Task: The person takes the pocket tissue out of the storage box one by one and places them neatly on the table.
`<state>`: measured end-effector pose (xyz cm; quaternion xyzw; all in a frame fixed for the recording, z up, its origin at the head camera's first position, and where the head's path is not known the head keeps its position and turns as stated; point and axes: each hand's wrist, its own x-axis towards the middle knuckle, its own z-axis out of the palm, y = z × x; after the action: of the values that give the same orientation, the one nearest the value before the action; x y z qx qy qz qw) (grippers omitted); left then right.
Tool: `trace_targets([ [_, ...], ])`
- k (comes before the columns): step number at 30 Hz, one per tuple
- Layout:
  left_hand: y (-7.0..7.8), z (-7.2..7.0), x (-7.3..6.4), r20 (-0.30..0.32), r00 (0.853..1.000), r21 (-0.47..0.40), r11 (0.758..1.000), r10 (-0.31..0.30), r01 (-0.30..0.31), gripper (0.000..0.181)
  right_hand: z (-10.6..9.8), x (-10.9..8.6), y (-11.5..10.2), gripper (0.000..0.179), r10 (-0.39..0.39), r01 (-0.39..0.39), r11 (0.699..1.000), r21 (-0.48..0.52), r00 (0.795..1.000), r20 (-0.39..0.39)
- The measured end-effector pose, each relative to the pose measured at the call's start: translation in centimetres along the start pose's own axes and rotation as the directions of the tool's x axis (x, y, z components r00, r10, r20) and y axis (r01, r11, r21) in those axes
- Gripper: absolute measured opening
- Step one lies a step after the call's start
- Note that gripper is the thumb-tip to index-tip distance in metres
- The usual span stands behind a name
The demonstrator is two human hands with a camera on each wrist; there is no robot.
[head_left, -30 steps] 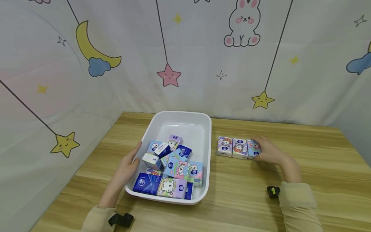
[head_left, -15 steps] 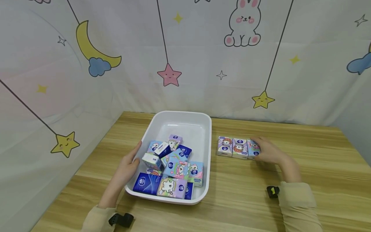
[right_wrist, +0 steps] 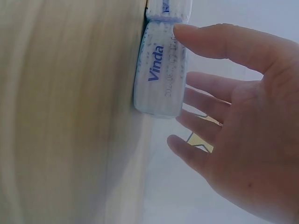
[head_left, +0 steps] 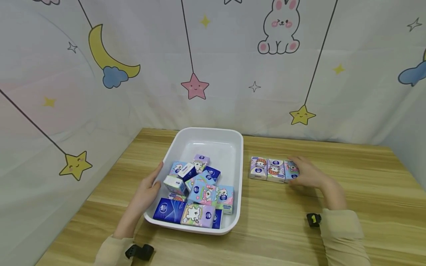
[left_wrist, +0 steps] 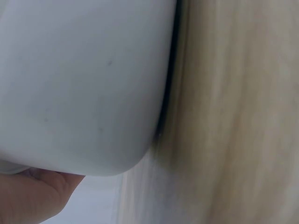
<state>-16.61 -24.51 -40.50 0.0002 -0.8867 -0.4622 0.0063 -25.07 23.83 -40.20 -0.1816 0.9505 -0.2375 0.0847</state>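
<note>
Tub (head_left: 219, 151): here it is, white and deep, centre to lower left of the head view, sitting on the wood-grain surface (head_left: 276, 229).
Heap: small packs piled up in the tub's lower half, a navy pack (head_left: 169, 210) flat in the bottom-left corner, a pastel pack (head_left: 198, 215) right beside it, and a white-ended pack (head_left: 187, 171) tilted near the top of the pile.
Left hand (head_left: 145, 193): on the tub's left wall, fingers along the outside, thumb over the rim, holding on.
Row: three packs side by side, right of centre in the frame; left pack (head_left: 258, 168) and middle pack (head_left: 276, 170) purple, end pack (head_left: 291, 171) blue and lying at the row's right end.
Right hand (head_left: 309, 173): on the end pack, thumb at the near side, fingers at the far side, a pinch; little finger clear of it in the right wrist view, where "Vinda" reads on the wrapper.
Cuffs: beige, black devices (head_left: 140, 252) at both wrists, lower left and lower right.
Backdrop (head_left: 229, 107): pale cloth across the top, moon, stars and a winking rabbit (head_left: 281, 27).
</note>
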Motion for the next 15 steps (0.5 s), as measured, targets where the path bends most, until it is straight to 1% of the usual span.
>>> trace_targets([
  [8, -0.2, 0.1, 0.1, -0.005, 1.000, 0.005, 1.000, 0.000, 0.000, 0.059, -0.2, 0.0, -0.6, 0.090, -0.010, 0.010, 1.000, -0.019, 1.000, -0.011],
  [12, -0.1, 0.0, 0.1, -0.003, 1.000, 0.004, 1.000, -0.003, 0.003, 0.059, -0.4, -0.1, -1.2, 0.089, -0.012, 0.012, 1.000, -0.022, 1.000, -0.016],
  [15, -0.1, 0.0, 0.1, 0.000, 1.000, 0.007, 1.000, -0.003, 0.003, 0.059, -0.6, -0.2, -1.7, 0.088, -0.028, 0.028, 0.999, -0.023, 0.999, -0.028],
])
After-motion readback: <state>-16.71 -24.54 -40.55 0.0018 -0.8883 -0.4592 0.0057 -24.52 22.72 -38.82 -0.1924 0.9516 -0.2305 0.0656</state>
